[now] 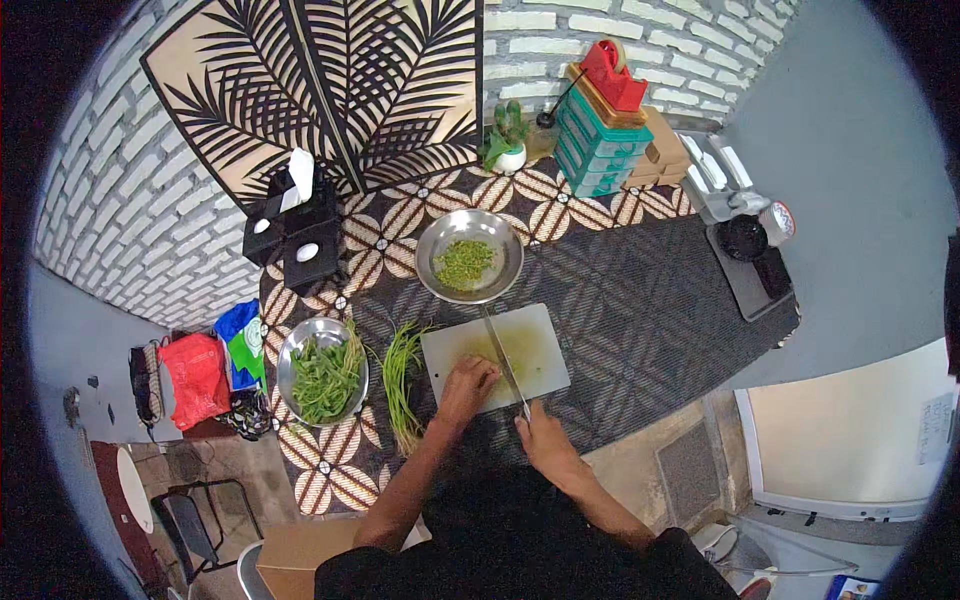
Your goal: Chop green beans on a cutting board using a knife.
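Note:
A white cutting board [551, 337] lies in front of me, its middle stained yellow-green. My right hand [550, 444] grips the handle of a long kitchen knife [506, 358], whose blade runs across the board and points away from me. Left of the blade, my left hand [466, 386] rests on the board with curled fingers; whatever may be under them is hidden. A bunch of long green stalks with roots [401, 375] lies beside the board. Behind it, a steel bowl [510, 255] holds chopped green pieces [465, 264]. An oval steel dish [286, 375] holds leafy greens [324, 379].
Black boxes [311, 262], one with tissue, stand at the back left. A potted cactus [510, 142] and a teal drawer unit [600, 150] with a red tape dispenser [615, 79] line the back edge. A dark tray [750, 289] with a black bowl [742, 238] sits far right.

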The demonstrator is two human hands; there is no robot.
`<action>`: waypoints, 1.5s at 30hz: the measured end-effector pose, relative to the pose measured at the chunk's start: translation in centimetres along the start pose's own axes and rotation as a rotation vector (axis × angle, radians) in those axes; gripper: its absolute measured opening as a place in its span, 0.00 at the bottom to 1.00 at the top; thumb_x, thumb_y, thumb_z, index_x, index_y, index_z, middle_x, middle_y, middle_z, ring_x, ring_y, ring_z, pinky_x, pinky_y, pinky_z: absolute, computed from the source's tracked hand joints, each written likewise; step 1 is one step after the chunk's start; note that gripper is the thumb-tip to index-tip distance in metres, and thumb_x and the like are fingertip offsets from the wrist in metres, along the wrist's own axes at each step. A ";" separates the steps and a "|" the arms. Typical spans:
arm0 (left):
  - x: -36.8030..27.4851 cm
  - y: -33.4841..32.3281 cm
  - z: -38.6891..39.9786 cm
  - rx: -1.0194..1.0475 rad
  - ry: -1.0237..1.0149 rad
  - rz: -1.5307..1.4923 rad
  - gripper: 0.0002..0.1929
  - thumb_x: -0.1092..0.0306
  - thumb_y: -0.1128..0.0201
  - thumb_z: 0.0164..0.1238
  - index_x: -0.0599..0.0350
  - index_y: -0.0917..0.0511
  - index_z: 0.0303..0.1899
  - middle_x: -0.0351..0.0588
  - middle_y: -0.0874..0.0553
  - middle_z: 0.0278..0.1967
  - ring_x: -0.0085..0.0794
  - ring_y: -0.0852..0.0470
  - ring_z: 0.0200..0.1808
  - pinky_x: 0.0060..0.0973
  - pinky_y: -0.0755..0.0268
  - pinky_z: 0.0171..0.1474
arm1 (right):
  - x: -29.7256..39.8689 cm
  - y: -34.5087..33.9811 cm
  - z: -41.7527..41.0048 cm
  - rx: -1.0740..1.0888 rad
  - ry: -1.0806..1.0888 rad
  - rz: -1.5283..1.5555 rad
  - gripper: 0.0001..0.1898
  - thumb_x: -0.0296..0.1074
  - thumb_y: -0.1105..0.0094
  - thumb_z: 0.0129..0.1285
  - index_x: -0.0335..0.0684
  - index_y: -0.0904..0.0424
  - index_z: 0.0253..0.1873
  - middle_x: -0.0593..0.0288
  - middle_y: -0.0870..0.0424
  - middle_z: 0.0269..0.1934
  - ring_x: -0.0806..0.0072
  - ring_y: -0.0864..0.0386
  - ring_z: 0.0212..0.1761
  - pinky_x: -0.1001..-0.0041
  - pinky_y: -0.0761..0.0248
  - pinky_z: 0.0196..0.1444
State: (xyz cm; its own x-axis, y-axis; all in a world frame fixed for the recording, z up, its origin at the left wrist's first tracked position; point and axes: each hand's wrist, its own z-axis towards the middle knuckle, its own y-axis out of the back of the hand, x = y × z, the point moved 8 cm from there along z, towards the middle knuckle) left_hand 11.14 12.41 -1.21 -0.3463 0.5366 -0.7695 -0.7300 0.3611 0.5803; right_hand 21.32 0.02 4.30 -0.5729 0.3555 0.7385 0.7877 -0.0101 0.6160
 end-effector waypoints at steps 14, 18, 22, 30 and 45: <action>0.3 -0.1 0.1 0.039 0.023 -0.010 0.05 0.73 0.33 0.60 0.60 0.20 0.36 0.49 0.16 0.37 0.48 0.19 0.43 0.40 0.26 0.47 | -0.7 -1.5 1.0 0.046 -0.106 0.021 0.13 0.35 0.51 0.74 0.31 0.37 0.52 0.29 0.21 0.33 0.29 0.23 0.39 0.41 0.32 0.38; -0.1 0.1 0.1 0.008 0.001 -0.005 0.04 0.73 0.34 0.61 0.60 0.20 0.36 0.49 0.17 0.36 0.48 0.19 0.43 0.40 0.26 0.47 | -0.2 -1.3 0.1 0.032 -0.091 0.067 0.13 0.35 0.50 0.74 0.31 0.37 0.51 0.28 0.21 0.34 0.29 0.24 0.39 0.41 0.32 0.38; 0.0 -0.1 0.1 0.038 0.035 -0.023 0.04 0.72 0.35 0.62 0.59 0.20 0.36 0.50 0.18 0.36 0.48 0.20 0.43 0.41 0.27 0.49 | -0.7 -2.1 1.0 -0.020 -0.041 0.035 0.13 0.35 0.49 0.74 0.31 0.38 0.51 0.29 0.21 0.32 0.29 0.24 0.37 0.40 0.34 0.36; -0.2 0.3 -0.4 0.040 0.016 0.038 0.05 0.70 0.35 0.64 0.57 0.18 0.38 0.50 0.18 0.37 0.48 0.22 0.47 0.41 0.28 0.51 | -1.6 -1.9 0.6 -0.042 -0.021 -0.002 0.14 0.35 0.48 0.73 0.31 0.37 0.52 0.32 0.20 0.31 0.32 0.22 0.36 0.42 0.32 0.34; -0.8 0.6 0.2 0.021 0.006 0.026 0.06 0.72 0.34 0.61 0.58 0.20 0.38 0.50 0.18 0.36 0.49 0.21 0.46 0.43 0.27 0.49 | -1.1 -2.5 0.2 0.021 -0.116 0.008 0.13 0.36 0.50 0.74 0.31 0.38 0.49 0.31 0.20 0.31 0.32 0.21 0.37 0.42 0.31 0.37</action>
State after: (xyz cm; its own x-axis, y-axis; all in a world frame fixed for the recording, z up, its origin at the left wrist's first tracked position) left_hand 11.06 12.33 -0.21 -0.3690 0.5414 -0.7555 -0.7081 0.3627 0.6058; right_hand 20.00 -0.16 1.94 -0.5373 0.4617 0.7058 0.7974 0.0056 0.6034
